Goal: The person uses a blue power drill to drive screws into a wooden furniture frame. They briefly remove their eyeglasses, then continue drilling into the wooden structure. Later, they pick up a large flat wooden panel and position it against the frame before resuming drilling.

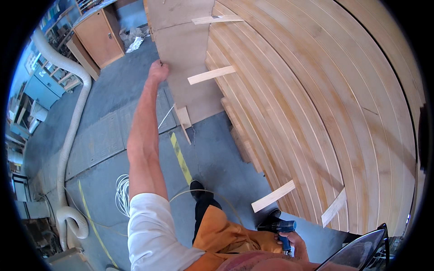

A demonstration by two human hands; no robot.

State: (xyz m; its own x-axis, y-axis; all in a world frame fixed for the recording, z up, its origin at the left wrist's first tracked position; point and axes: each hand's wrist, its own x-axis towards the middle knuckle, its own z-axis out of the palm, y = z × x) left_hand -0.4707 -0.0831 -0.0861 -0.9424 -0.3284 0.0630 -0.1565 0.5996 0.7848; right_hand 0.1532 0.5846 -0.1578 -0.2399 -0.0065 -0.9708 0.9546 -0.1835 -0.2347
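A blue-and-black, pistol-shaped power tool (287,224) is held low at the person's right, beside a curved wall of long, pale wooden strips (298,95), its handle wrapped by the fingers of the right hand (298,245). It is judged rigid and fairly heavy, best held by that handle. The left hand (158,72) is stretched out near a flat brown sheet (183,58); its fingers are curled closed, but whether anything is gripped cannot be told. Thin, straight, light-wood slats (273,196) are set across the smooth strips' edge.
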